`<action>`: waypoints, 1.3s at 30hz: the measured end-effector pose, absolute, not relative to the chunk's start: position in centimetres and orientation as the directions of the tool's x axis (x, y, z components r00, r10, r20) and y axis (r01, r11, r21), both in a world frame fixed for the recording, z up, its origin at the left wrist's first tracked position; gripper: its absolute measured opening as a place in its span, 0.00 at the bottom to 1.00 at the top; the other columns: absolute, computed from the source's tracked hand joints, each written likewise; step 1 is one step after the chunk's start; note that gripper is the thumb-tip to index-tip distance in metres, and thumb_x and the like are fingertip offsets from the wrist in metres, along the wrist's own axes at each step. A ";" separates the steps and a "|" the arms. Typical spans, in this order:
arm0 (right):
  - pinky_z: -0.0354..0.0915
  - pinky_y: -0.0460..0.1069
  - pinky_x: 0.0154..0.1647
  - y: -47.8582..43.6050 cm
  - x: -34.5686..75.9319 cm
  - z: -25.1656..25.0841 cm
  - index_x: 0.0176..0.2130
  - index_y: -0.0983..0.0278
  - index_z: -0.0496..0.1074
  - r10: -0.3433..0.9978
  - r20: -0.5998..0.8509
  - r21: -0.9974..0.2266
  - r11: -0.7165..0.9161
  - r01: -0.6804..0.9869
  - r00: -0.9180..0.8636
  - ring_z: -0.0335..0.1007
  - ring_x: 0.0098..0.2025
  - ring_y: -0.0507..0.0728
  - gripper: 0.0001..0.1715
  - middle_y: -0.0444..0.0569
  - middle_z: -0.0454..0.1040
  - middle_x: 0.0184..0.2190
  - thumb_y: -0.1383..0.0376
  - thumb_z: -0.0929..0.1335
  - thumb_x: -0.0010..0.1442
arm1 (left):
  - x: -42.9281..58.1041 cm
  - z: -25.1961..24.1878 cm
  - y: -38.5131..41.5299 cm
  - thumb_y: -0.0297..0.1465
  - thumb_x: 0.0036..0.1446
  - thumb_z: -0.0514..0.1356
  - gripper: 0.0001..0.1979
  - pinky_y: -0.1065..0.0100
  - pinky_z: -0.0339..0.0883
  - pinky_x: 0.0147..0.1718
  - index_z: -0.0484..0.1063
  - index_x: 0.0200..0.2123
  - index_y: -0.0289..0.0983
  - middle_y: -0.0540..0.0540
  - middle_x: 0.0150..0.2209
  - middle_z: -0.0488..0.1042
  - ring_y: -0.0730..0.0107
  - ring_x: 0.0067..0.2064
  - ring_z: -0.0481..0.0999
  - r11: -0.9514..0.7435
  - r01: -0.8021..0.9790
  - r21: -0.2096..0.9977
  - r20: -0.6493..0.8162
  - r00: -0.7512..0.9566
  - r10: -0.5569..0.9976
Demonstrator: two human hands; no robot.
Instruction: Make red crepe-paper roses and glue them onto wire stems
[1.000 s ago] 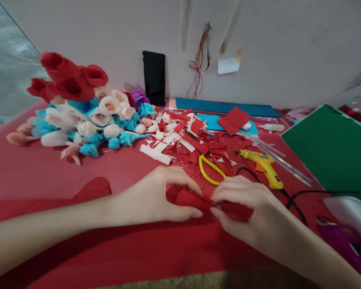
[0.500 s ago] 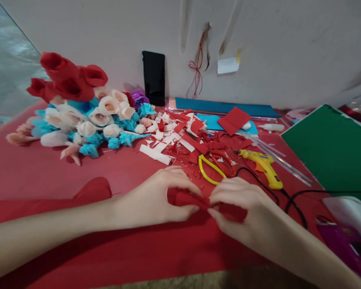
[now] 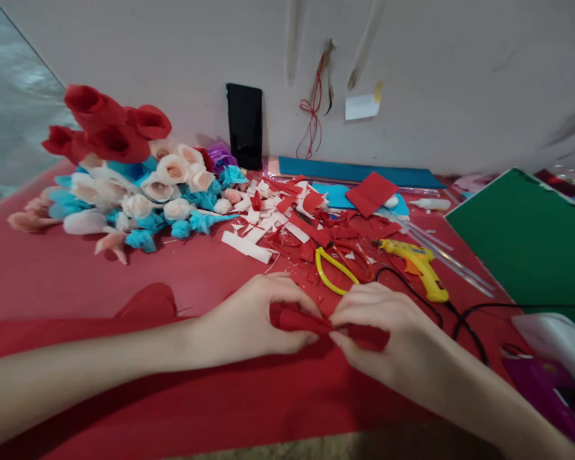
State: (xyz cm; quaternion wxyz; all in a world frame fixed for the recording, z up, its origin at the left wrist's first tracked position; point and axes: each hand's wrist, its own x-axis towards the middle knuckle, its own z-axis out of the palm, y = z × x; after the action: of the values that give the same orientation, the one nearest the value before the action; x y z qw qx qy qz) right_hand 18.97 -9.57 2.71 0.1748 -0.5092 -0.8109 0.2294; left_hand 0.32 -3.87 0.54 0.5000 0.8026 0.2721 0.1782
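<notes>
Between my two hands is a rolled piece of red crepe paper [image 3: 299, 319]. My left hand [image 3: 263, 316] curls round its left part, thumb below and fingers above. My right hand [image 3: 376, 326] pinches the narrow right end between thumb and fingertips. The fingers hide much of the roll. Under both hands lies a large red sheet [image 3: 230, 402]. Just beyond the right hand are pliers with a yellow and a red handle [image 3: 333, 271], partly among the scraps. A rounded red paper piece [image 3: 148, 303] rests behind my left forearm.
Red and white paper scraps [image 3: 261, 227] are heaped beyond the hands. Paper flowers [image 3: 144, 185] pile up at the left. A yellow glue gun [image 3: 419, 265] with a black cord lies right, near a green board [image 3: 531, 236]. A phone [image 3: 245, 128] leans on the wall.
Both hands keep their grip on the red paper roll and have shifted only very slightly. The surrounding things stay in place.
</notes>
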 end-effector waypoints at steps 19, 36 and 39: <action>0.60 0.49 0.31 -9.6 18.9 2.7 0.26 0.65 0.72 0.913 0.123 -0.533 0.392 0.750 -0.390 0.65 0.27 0.52 0.05 0.45 0.72 0.23 0.67 0.68 0.53 | 0.5 0.7 -4.1 0.28 0.47 0.62 0.04 0.75 0.65 0.36 0.74 0.30 0.35 0.51 0.31 0.76 0.74 0.34 0.74 -0.236 0.277 0.931 -0.015 0.677 0.736; 0.66 0.54 0.43 -8.1 33.3 -2.3 0.47 0.66 0.65 0.944 -0.035 0.017 -0.329 0.944 0.329 0.66 0.44 0.56 0.17 0.52 0.66 0.45 0.61 0.63 0.60 | -0.1 0.3 -3.4 0.29 0.49 0.62 0.03 0.68 0.64 0.41 0.73 0.31 0.38 0.51 0.30 0.73 0.73 0.35 0.71 -0.524 0.256 0.812 0.255 0.652 0.714; 0.66 0.53 0.43 -7.5 34.6 -3.8 0.48 0.64 0.65 0.932 -0.076 -0.001 -0.356 0.934 0.355 0.66 0.44 0.55 0.16 0.51 0.66 0.46 0.61 0.63 0.61 | -0.2 0.3 -3.2 0.27 0.50 0.61 0.03 0.63 0.63 0.44 0.73 0.31 0.37 0.50 0.27 0.73 0.72 0.33 0.69 -0.689 0.255 0.678 0.396 0.662 0.636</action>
State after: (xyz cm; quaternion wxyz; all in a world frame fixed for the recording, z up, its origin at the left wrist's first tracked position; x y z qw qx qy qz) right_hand 34.65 -7.49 -3.80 -0.0214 -0.8228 -0.5670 0.0315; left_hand -0.21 -3.15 0.33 0.2977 0.8617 0.2586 0.3194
